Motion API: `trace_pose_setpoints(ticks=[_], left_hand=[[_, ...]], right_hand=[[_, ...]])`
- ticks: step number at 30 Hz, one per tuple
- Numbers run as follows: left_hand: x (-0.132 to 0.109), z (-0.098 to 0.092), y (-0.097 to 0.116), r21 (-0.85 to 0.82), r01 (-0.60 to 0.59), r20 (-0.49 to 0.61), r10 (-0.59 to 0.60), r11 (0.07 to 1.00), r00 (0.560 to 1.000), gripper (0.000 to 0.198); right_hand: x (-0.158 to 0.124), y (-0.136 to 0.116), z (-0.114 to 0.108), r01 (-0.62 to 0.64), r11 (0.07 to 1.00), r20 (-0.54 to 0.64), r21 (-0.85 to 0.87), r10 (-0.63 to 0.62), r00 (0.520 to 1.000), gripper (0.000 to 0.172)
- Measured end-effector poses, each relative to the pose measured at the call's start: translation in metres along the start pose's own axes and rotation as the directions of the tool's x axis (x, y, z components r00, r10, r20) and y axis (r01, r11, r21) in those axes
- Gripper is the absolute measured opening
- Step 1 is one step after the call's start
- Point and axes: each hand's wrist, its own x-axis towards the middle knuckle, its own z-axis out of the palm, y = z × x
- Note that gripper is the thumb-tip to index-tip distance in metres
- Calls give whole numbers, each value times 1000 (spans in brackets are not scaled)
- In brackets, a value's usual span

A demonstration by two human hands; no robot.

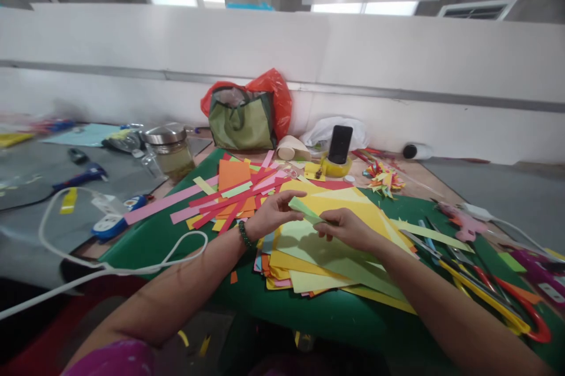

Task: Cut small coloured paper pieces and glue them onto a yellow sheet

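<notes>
A light green paper strip (304,209) is held above a stack of coloured paper. My right hand (351,228) pinches its right end between thumb and fingers. At its left end, my left hand (274,214), with a dark beaded bracelet on the wrist, has its thumb and fingers curled around the strip. Beneath both hands lies a pale green sheet (304,243) on top of yellow sheets (282,261). To the left, red and pink paper strips (247,195) lie in a loose pile with orange pieces (233,175).
Scissors (485,293) lie at right on the green mat (212,282). A phone (340,144) stands in a yellow tape roll (338,166), near a folded-paper cluster (383,179). At left are a lidded jar (170,155), a blue-and-white power strip (117,217) and a white cable (145,268). A green bag (242,120) stands behind.
</notes>
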Motion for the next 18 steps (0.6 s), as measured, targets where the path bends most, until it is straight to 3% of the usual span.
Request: trace_pose_setpoints(ticks=[4, 6, 9, 12, 15, 18], left_hand=[[-1, 2, 4, 92, 27, -41, -24, 995, 999, 48], [0, 1, 2, 150, 34, -84, -21, 988, 996, 41], [3, -3, -6, 198, 23, -124, 2, 980, 992, 35], [6, -10, -12, 257, -41, -202, 95, 966, 975, 38], [7, -15, -12, 308, -100, -262, 185, 946, 947, 44], [7, -19, -10, 377, -134, -273, 248, 917, 929, 39]], right_hand=[[-4, 0, 2, 14, 941, -115, -339, -57, 992, 26], [-6, -2, 2, 4, 891, -151, -454, -81, 985, 29], [-9, -3, -3, 7, 865, -168, -502, -105, 980, 42], [-12, 1, -14, -64, 845, -256, -530, -88, 963, 43], [-19, 11, -33, -161, 813, -365, -560, -67, 929, 29], [-31, 21, -51, -157, 817, -401, -555, -97, 911, 9]])
